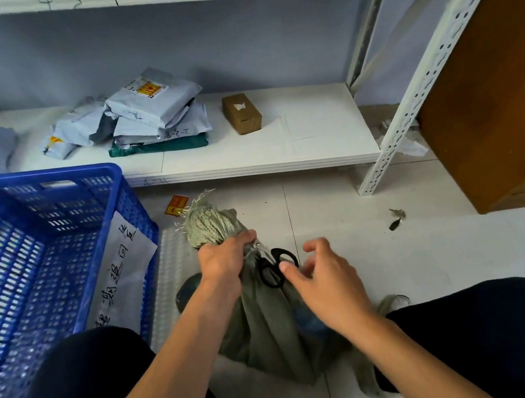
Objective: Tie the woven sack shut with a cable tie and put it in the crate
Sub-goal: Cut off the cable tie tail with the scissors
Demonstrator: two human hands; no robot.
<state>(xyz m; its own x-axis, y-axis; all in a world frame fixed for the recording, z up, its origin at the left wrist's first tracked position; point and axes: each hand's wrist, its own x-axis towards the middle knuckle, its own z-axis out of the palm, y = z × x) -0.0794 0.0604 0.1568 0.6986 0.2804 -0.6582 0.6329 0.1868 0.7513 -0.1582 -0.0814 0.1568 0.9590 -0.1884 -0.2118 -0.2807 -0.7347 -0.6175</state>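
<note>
A grey-green woven sack (269,333) stands on the tiled floor between my knees, its frayed mouth (209,221) bunched upward. My left hand (224,259) is closed around the bunched neck. Black-handled scissors (274,266) lie against the sack just below that grip, their blades pointing toward the neck. My right hand (328,278) hovers beside the scissor handles with fingers spread, holding nothing. A thin pale strand at the neck may be the cable tie; I cannot tell. The blue plastic crate (104,176) stands to the left of the sack.
A white paper sheet (123,270) with handwriting leans inside the crate. The low white shelf (280,147) behind holds grey mail bags (152,109) and a small cardboard box (241,113). A shelf post (411,97) and a brown cabinet (496,90) stand at right.
</note>
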